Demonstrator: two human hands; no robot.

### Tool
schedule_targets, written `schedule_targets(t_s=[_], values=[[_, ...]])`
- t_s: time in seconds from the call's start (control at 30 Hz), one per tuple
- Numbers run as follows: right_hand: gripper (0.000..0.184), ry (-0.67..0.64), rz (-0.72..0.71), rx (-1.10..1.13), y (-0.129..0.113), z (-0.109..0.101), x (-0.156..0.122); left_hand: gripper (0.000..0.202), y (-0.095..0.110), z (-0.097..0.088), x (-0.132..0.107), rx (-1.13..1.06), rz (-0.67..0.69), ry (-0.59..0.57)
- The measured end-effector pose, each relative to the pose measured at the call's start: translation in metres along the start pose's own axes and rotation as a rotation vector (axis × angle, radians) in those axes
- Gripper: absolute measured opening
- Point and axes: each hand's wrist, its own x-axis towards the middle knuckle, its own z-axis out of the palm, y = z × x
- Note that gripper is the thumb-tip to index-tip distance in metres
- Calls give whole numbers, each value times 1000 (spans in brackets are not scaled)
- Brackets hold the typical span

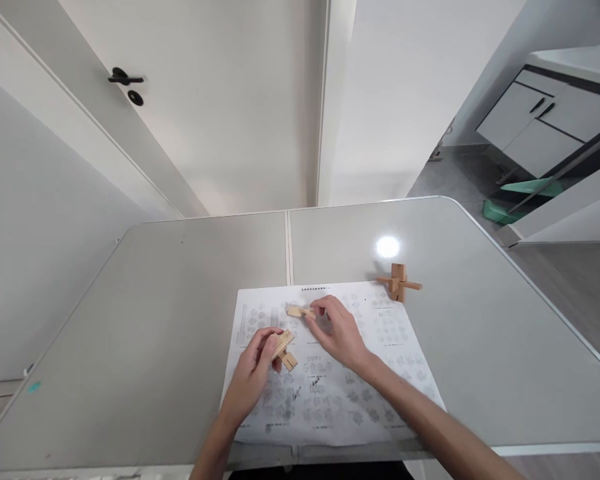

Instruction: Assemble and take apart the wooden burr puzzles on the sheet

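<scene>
Between the thumb and fingers of my left hand (256,363) are light wooden puzzle pieces (286,349), two of them crossed over each other. My right hand (337,330) pinches the right end of a single notched wooden puzzle piece (296,311), just above and to the right of the crossed ones. Both hands are over a printed sheet (380,373) covered with small diagrams. Toward the far right corner of the sheet stands an assembled wooden cross puzzle (398,283), darker than the pieces in my hands and touched by neither.
The sheet lies on a grey folding table (145,347) with a pale seam down its middle. Behind it is a white door (240,100) with a black handle (125,78). A white cabinet (545,123) and a green dustpan (505,210) are beyond the right side.
</scene>
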Motion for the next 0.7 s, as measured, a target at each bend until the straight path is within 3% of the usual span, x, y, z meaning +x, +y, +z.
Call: schedule_targets(t_s=[0.17, 0.3, 0.4, 0.53, 0.7], values=[[14, -52, -88, -213, 9, 1, 2, 49, -3, -1, 1, -77, -3, 67], [10, -86, -83, -216, 10, 1, 2, 52, -5, -1, 1, -158, -37, 95], [11, -103, 8, -37, 6, -2, 2, 51, -7, -1, 0, -244, -50, 91], [23, -182, 231, 379, -1, -5, 4, 55, -12, -2, 0, -295, -49, 94], [36, -275, 357, 804, -7, -7, 8, 68, -15, -3, -2, -295, -24, 36]])
